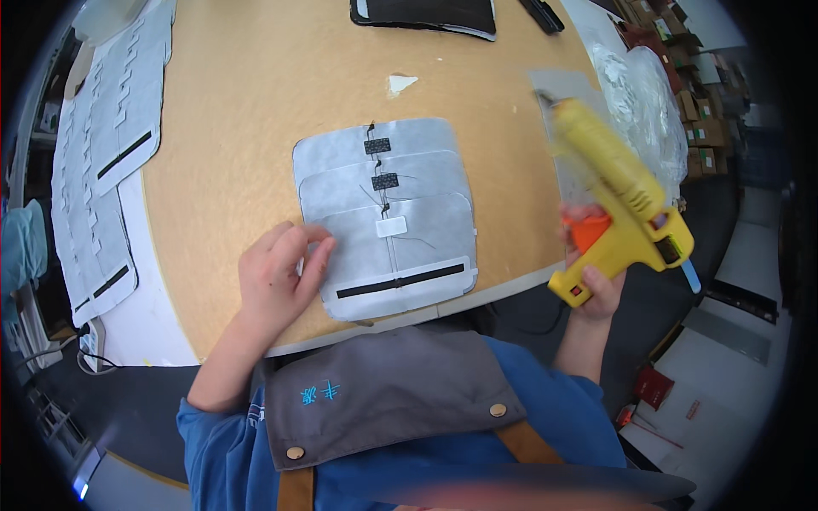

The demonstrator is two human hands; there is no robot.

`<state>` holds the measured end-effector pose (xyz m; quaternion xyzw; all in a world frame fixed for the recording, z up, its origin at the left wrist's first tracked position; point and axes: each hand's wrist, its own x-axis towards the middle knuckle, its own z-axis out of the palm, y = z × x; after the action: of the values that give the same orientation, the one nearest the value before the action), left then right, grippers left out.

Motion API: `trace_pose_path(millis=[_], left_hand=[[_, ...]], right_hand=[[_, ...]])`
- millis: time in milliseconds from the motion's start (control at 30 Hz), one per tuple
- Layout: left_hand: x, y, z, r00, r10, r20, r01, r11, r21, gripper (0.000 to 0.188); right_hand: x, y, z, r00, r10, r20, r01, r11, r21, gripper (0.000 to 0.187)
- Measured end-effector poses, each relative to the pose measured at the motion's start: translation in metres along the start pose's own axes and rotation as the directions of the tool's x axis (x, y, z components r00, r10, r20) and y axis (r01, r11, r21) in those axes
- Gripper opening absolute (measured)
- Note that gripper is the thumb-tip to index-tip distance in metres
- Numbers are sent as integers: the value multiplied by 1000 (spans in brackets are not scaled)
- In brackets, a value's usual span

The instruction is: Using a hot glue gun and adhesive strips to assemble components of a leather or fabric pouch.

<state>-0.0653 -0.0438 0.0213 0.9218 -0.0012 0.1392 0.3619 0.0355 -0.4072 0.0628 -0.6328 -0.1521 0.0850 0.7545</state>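
Note:
My right hand (601, 285) grips a yellow glue gun (626, 183) by its handle, its fingers by the orange trigger. The nozzle points up and away over the table's right side, slightly blurred. In front of me lies a stack of pale grey fabric panels (341, 247), overlapped in steps. Dark patches (385, 180), a white patch (392, 226), loose thin threads and a black strip (400, 281) are on it. My left hand (277, 268) is at the panels' left edge, fingers curled, thumb and index tips close together with nothing visible between them.
More grey panels (128, 128) lie along the left on a white surface. A black flat item (426, 13) and a black tool (543, 15) are at the far edge. A white scrap (400, 83) lies beyond the stack. Clear plastic wrap (648, 111) is at right.

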Motion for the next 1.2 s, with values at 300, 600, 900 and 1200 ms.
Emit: trace_pose_path(millis=[300,600,900,1200], left_hand=[[8,-23,7,994,94,-51,-76,954,289,34],[9,-26,9,998,60,-34,-47,956,291,38],[9,-27,9,997,67,-23,-58,955,292,39],[11,-25,8,998,59,-15,-52,958,281,41]], right_hand=[[1,10,52,858,376,351,-392,919,-25,59],[6,12,67,848,449,283,-449,891,-69,60],[8,16,52,815,454,360,-444,889,-114,63],[7,17,56,827,445,345,-442,892,-93,62]])
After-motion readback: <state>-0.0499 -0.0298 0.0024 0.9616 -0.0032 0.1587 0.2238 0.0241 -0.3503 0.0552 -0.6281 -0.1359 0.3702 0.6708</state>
